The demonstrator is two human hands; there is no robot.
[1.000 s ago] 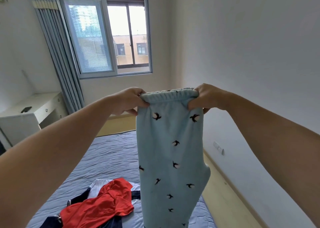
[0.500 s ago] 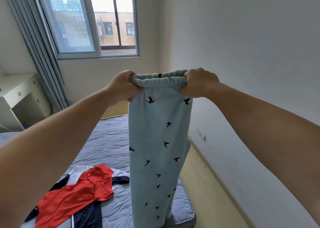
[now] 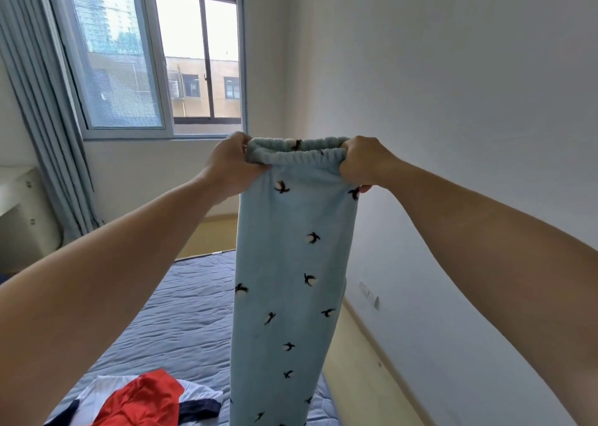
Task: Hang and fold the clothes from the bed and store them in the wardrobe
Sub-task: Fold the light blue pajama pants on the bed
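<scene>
Above the bed (image 3: 181, 312), both hands' fingers (image 3: 348, 163) clamp the blue trousers' (image 3: 288, 280) waistband.

Fleecy matt cloth trousers (image 3: 291, 280); quilted fabric bed cover (image 3: 181, 322); smooth painted wall (image 3: 453, 86).

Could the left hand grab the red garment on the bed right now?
Probably not yet: the left hand grips the pants by the waistband. Nothing blocks the red garment below.

Soft daylight from the window (image 3: 155, 63), wide-angle edge distortion.
</scene>
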